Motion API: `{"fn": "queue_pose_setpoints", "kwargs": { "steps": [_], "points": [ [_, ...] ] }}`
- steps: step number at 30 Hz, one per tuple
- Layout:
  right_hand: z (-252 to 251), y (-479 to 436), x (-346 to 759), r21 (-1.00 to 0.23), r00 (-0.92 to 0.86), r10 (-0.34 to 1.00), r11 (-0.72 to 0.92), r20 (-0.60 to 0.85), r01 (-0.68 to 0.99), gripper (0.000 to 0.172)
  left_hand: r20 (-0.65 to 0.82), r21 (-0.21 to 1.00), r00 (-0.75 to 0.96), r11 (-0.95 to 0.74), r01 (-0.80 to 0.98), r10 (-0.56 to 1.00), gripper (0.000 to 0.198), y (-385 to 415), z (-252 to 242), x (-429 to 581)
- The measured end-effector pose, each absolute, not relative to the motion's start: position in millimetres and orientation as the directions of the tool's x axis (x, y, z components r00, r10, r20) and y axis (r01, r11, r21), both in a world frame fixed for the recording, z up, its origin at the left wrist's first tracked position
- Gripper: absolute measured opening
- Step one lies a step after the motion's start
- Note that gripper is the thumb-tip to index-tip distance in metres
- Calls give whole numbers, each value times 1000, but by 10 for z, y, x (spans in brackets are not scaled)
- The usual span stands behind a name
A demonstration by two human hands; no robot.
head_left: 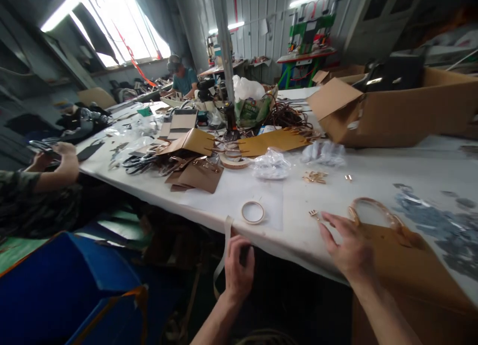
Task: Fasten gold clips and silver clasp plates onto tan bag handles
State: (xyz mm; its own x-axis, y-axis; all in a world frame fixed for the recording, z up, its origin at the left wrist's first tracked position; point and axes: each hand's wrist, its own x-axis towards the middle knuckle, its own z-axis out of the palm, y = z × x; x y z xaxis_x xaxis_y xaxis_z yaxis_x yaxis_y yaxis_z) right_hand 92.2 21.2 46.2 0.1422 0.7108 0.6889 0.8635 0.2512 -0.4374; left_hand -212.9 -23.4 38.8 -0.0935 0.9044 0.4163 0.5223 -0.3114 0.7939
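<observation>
My left hand (238,265) is at the front edge of the white-covered table, fingers loosely curled and thumb apart. A pale strap (226,235) hangs in a curve beside those fingers; I cannot make out whether they touch it. My right hand (349,245) is over the table, thumb and fingers apart, with nothing visible between them. Just beyond its fingertips lie a few small gold metal pieces (312,213). A tan bag (399,265) with a rounded, wrapped handle (377,205) stands at the right, partly behind my right forearm. A roll of tape (253,212) lies between my hands.
More gold pieces (314,177) lie farther back beside plastic-wrapped parts (271,164). Brown panels (201,174) are piled at centre-left. A cardboard box (403,111) stands back right, a blue bin (56,285) lower left. Co-workers sit at the left (37,200) and back (183,80).
</observation>
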Motion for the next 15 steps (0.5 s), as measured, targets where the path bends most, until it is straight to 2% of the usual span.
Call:
{"fn": "queue_pose_setpoints", "kwargs": {
  "steps": [2,4,6,11,15],
  "points": [
    [558,61,736,-541,204,738,249,643,804,26,329,851,-353,-113,514,876,25,-33,357,-2358],
    [619,-84,503,-639,211,801,255,560,726,24,197,884,-452,41,465,870,31,176,332,-2568],
    [635,-181,268,-697,148,856,289,495,656,22,146,875,-421,82,478,895,32,351,342,-2718],
    [594,-192,-105,-749,-23,900,376,435,546,21,222,756,-270,10,655,937,23,558,488,-2813],
    [571,-161,-192,-767,-73,916,372,395,522,21,187,759,-273,38,649,944,15,591,503,-2779]
  ]
}}
